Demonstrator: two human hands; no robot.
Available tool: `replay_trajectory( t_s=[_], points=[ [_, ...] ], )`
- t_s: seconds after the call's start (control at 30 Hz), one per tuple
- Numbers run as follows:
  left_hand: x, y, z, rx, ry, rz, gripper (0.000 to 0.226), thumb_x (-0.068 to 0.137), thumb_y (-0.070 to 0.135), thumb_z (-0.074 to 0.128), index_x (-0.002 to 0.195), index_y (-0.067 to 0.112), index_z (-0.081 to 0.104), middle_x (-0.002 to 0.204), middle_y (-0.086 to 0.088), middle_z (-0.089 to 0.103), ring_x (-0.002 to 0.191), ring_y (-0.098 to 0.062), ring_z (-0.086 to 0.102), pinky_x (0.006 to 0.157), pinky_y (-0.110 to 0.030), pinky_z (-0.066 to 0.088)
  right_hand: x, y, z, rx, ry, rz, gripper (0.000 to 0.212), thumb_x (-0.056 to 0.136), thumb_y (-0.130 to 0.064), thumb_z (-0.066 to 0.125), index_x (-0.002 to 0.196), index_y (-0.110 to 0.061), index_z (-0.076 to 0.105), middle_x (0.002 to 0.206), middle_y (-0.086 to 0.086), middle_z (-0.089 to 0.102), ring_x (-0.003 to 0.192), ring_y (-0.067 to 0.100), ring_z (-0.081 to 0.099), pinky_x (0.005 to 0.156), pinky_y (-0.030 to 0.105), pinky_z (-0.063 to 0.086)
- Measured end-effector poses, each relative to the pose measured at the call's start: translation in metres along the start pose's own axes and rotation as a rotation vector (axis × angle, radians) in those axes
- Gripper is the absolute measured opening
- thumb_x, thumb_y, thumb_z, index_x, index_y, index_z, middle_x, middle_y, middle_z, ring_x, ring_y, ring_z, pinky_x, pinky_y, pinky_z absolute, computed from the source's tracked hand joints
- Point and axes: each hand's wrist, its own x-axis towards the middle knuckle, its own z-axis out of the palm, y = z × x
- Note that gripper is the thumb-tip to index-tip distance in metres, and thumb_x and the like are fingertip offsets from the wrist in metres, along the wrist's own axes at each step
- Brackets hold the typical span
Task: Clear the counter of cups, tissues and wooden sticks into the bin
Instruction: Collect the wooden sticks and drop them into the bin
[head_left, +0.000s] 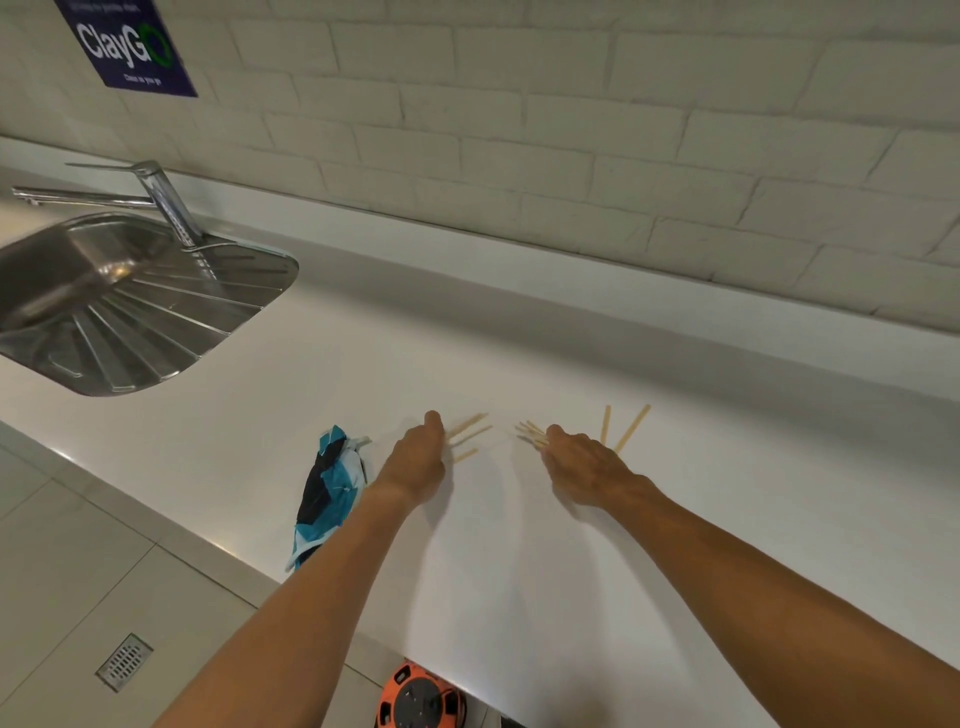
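Table: a smooth white table (519, 545) runs along a wall of pale painted bricks (571, 130), viewed from above its front edge.
Left hand: the left hand (418, 460) is low over the table, back upward. Its fingers bend down onto the near ends of three thin pale wooden sticks (467, 432), which fan out to the right.
Right hand: the right hand (587, 460) is just as low, near the left one but apart from it. Its fingers reach onto a fanned bunch of wooden sticks (530, 434) that pokes out to the left of the fingertips.
Grip: both hands are seen from behind and the fingertips are hidden. I cannot tell whether either grip has closed on its sticks or only presses them to the table.
Loose sticks: two more wooden sticks (631, 428) lie just beyond the right hand, spread in a V, with their near ends hidden behind it.
Cloth: a crumpled blue, white and black cloth (327, 488) lies at the table's front edge, just left of the left forearm.
Sink: a stainless steel sink with ribbed drainer (156, 322) is set into the table at far left, with a chrome tap (166, 208) behind it.
Sign: a dark blue sign (124, 47) on the bricks reads "ClayGo".
Floor: a pale tiled floor (67, 545) holds a metal drain grate (124, 662). An orange cable reel (415, 699) sits below the table's edge.
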Motion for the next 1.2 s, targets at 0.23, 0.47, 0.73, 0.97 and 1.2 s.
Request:
replay_trajectory(
  t_s=[0.23,0.47,0.73,0.97,1.2],
  points=[
    [-0.015,-0.013,0.003,0.013,-0.114,0.091,0.010,0.100,0.021,0.044,0.098,0.016,0.036,0.093,-0.004,0.052,0.081,-0.022,0.053,0.069,-0.035,0.042,-0.011,-0.006,0.001,0.103,0.004,0.008,0.025,0.095,-0.037,0.039,0.094,-0.013,0.046,0.090,0.006,0.057,0.074,0.024,0.053,0.058,0.033,0.036],
    [-0.013,-0.005,0.004,0.045,-0.011,-0.036,0.021,0.100,0.020,0.042,0.097,0.006,0.058,0.106,-0.014,0.056,0.087,-0.025,0.057,0.077,-0.035,0.049,-0.019,0.003,0.010,0.076,-0.024,-0.017,0.020,0.095,-0.037,0.047,0.094,-0.017,0.046,0.093,0.004,0.057,0.082,0.026,0.056,0.066,0.035,0.041],
    [-0.015,0.001,0.012,0.227,-0.131,-0.015,0.022,0.097,0.005,0.039,0.118,0.005,0.048,0.123,-0.013,0.046,0.105,-0.030,0.058,0.081,-0.032,0.046,-0.031,0.009,0.008,0.043,-0.096,0.025,0.017,0.093,-0.031,0.053,0.093,-0.016,0.045,0.098,0.004,0.053,0.086,0.025,0.052,0.072,0.033,0.039],
    [-0.021,0.006,0.016,0.128,-0.028,-0.038,0.019,0.097,0.005,0.041,0.116,0.004,0.047,0.117,-0.017,0.055,0.102,-0.033,0.059,0.079,-0.033,0.045,-0.046,0.014,0.017,0.035,0.015,0.052,0.017,0.091,-0.028,0.057,0.103,-0.017,0.051,0.112,0.007,0.058,0.099,0.029,0.057,0.076,0.033,0.041],
    [-0.028,0.014,0.021,0.114,-0.033,-0.072,0.023,0.099,0.011,0.039,0.117,0.001,0.052,0.121,-0.019,0.051,0.104,-0.033,0.059,0.085,-0.034,0.047,-0.060,0.011,0.028,-0.067,0.252,0.010,0.008,0.087,-0.018,0.055,0.085,-0.015,0.062,0.087,-0.002,0.055,0.084,0.024,0.059,0.065,0.031,0.039]
  ],
)
